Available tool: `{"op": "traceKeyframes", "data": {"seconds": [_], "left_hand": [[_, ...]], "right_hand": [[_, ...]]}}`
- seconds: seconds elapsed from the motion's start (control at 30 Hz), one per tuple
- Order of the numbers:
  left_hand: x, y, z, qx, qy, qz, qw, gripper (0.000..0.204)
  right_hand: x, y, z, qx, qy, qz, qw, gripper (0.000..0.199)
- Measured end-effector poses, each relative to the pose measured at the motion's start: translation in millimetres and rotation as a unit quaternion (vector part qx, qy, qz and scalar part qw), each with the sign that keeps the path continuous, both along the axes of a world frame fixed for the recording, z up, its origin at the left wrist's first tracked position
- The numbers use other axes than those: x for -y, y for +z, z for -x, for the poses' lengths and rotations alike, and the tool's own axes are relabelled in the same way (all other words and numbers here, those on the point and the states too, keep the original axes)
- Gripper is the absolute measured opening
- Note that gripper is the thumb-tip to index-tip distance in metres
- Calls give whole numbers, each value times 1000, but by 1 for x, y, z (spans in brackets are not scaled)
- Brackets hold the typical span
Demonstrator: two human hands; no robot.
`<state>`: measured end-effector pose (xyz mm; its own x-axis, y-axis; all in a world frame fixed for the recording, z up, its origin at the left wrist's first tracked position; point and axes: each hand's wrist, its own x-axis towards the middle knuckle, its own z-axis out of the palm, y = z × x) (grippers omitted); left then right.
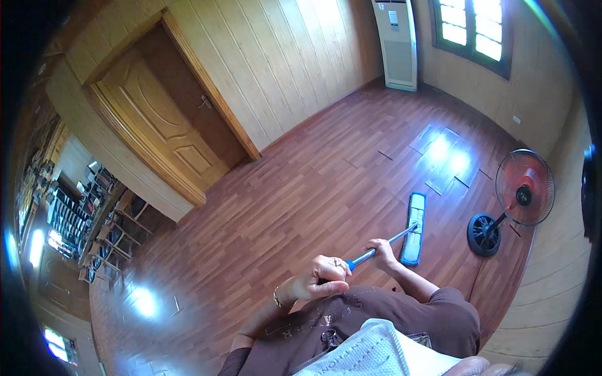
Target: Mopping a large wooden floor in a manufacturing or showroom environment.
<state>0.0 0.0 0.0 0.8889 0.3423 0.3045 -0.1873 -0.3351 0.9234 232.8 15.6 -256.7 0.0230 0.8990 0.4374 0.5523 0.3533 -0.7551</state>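
Note:
A flat mop with a long blue-edged head point(412, 235) rests on the wood-plank floor point(301, 188), to the right of centre. Its thin metal pole runs back toward my body. My left hand point(327, 277) is closed round the blue end of the pole, close to my chest, with a bracelet on the wrist. Farther along, my right hand point(380, 253) wraps the pole between that end and the mop head. Both forearms are bent in front of my brown shirt.
A standing fan point(524, 191) with a round black base is on the right, near the wall. A tall white air conditioner point(398, 47) stands in the far corner, by a window point(471, 31). At the left are a wooden door point(166, 119) and a row of chairs point(113, 241).

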Motion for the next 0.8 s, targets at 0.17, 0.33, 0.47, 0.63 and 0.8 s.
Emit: {"op": "traceKeyframes", "data": {"seconds": [0.17, 0.33, 0.47, 0.63, 0.8], "left_hand": [[4, 0, 1, 5, 56, -19, 998, 30], [13, -4, 4, -12, 130, -44, 990, 34], [28, 5, 14, -6, 222, -67, 973, 38], [57, 22, 33, 20, 324, -107, 940, 36], [86, 39, 68, -6, 387, -145, 910, 26]], "right_hand": [[-34, -15, 6, 11, 83, 8, 996, 10], [-60, -6, 33, 7, 139, -18, 990, 18], [-79, -1, 72, 2, 226, -19, 974, 29], [-77, 29, 143, 22, 354, 21, 935, 27], [-57, 36, 224, 23, 474, 68, 878, 25]]}}
